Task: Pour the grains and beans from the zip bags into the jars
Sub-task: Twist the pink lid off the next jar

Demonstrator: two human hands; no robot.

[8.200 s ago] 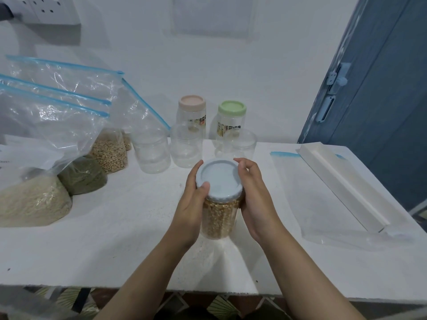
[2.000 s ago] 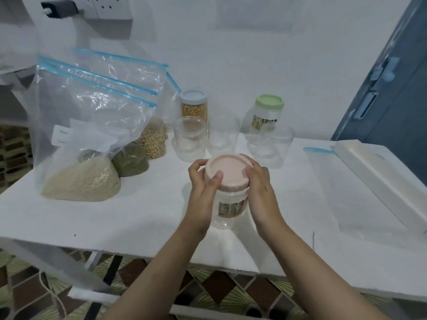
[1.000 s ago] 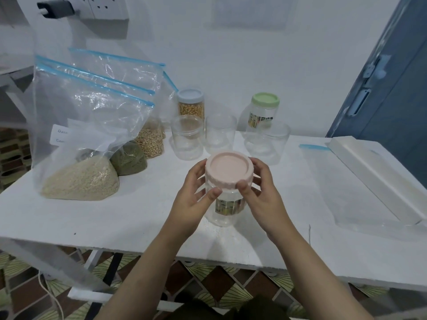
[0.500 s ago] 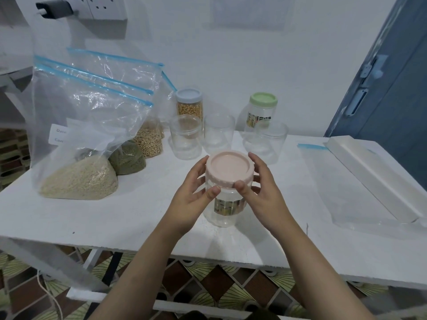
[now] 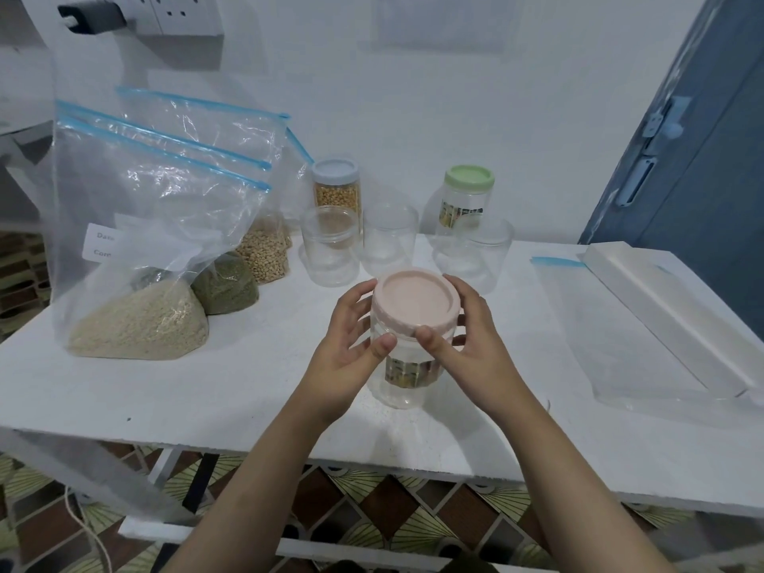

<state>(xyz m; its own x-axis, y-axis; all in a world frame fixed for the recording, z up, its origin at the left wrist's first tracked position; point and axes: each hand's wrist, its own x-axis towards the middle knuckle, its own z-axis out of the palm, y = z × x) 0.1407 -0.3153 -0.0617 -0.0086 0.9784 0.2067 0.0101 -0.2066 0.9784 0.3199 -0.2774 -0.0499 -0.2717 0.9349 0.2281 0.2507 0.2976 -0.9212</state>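
An empty clear jar (image 5: 407, 380) with a pink lid (image 5: 414, 301) stands on the white table (image 5: 248, 378) in front of me. My left hand (image 5: 349, 345) grips its left side, thumb under the lid's rim. My right hand (image 5: 467, 345) grips the right side and the lid's edge. At the back stand a blue-lidded jar (image 5: 335, 190) filled with yellow grains and a green-lidded jar (image 5: 467, 196). Zip bags lean at the left: pale grain (image 5: 140, 324), green grain (image 5: 225, 283), tan beans (image 5: 264, 254).
Three lidless clear containers (image 5: 330, 246) (image 5: 388, 237) (image 5: 479, 250) stand behind the pink-lidded jar. An empty flat zip bag (image 5: 628, 337) and a long white box (image 5: 669, 308) lie at the right. A blue door (image 5: 703, 159) is at the far right, a wall socket (image 5: 182, 12) at top left.
Eight seconds ago I held the blue-lidded jar of grains; it now stands at the back. The pink-lidded jar is in its place. Over the last second my fingers shifted slightly around the lid.
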